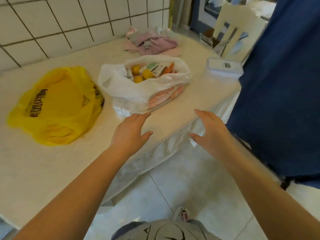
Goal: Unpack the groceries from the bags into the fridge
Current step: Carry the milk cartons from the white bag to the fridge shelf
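Groceries in a white bag (138,87) on the covered table (43,170), both hands reaching toward it.

Head view: yellow fruit (147,73) and packets fill the bag; a yellow bag (57,108) lies just left. Left hand (131,130) and right hand (209,130) hover apart, fingers straight, holding nothing.

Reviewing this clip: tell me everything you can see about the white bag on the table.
The white bag is thin, crinkled, half see-through plastic, slumped on the table with its mouth open upward. Inside show yellow fruits and several colourful packets; a pinkish pack shows through its side. It sits between the yellow bag and a clear lidded box. Both open hands, left hand and right hand, are short of it, not touching.
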Action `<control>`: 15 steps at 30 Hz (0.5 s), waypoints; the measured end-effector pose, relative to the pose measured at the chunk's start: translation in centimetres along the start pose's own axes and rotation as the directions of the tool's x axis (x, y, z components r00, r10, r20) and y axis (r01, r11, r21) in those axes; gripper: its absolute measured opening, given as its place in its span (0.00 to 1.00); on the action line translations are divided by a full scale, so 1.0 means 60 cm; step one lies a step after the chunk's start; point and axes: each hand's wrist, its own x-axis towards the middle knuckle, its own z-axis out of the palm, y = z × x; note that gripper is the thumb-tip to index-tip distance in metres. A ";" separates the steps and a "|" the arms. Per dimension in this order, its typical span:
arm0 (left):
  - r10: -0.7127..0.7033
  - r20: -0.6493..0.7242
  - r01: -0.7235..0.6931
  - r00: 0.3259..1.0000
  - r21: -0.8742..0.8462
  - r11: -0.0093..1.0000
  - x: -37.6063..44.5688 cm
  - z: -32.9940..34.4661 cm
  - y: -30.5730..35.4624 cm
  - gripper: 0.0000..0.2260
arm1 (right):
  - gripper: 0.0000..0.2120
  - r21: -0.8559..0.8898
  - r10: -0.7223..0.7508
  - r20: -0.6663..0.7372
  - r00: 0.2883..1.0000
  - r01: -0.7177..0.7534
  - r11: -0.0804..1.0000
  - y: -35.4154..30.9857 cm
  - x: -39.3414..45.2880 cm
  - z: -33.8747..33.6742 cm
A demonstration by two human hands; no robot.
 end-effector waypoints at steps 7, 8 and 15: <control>-0.176 -0.132 0.175 0.975 -0.016 0.984 0.119 -0.016 0.023 0.26 | 0.33 -0.005 -0.210 0.025 0.977 0.210 0.978 0.053 0.217 -0.023; -0.198 -0.154 0.197 0.968 -0.020 0.980 0.135 -0.019 0.019 0.26 | 0.33 0.006 -0.234 0.026 0.972 0.234 0.972 0.055 0.244 -0.020; -0.229 -0.241 0.211 0.943 -0.100 0.972 0.271 -0.035 -0.018 0.25 | 0.34 0.051 -0.304 0.053 0.951 0.301 0.952 0.065 0.398 -0.011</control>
